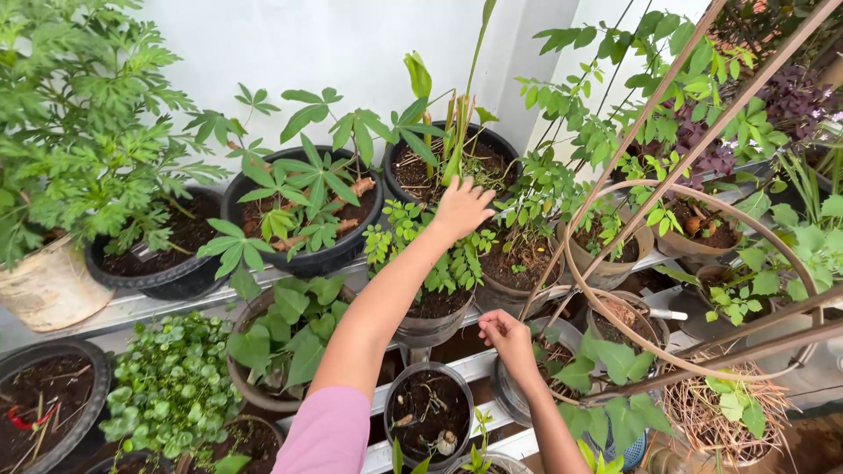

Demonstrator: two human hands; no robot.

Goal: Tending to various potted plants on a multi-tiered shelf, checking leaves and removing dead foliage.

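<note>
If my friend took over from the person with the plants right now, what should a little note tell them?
Left hand: open, fingers spread, reaching up to the round black plastic pot of tall green stalks on the upper shelf, at its front rim.
Right hand: fingers curled, low by the metal shelf rail, beside the small dark pot with broad green leaves; I cannot tell if it holds anything.
Done: nothing visibly moved; pots all sit on the shelves.
Left: neither hand has a clear grip on a pot.

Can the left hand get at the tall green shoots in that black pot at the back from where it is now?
Probably yes: the left hand already hovers at the rim of the black pot, right beside the tall green shoots, with only small leaves below it.
</note>
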